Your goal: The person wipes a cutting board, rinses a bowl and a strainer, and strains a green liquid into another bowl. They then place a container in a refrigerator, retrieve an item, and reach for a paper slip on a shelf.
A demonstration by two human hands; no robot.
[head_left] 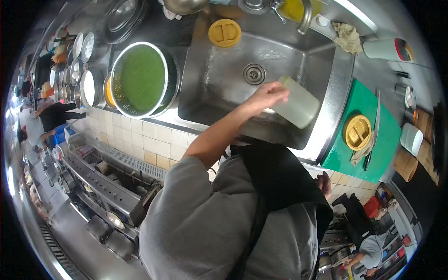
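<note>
My left hand [267, 97] reaches over the sink, its fingers closed on the rim of a translucent plastic container [298, 105]. The container is tipped on its side above the basin. My right hand [324, 185] hangs low beside the black apron, partly hidden, with its fingers loosely apart and nothing visible in them. Under the container lies the steel sink basin [217, 93] with a drain [254, 73]. A round yellow lid [224, 33] rests at the basin's far left corner.
Left of the sink stands a colander [141, 79] of green contents. On the right, a green cutting board [340, 140] bears a second yellow lid [357, 132], a cloth and a long knife [376, 116]. A faucet [305, 18] overhangs the back edge. Other people work farther off.
</note>
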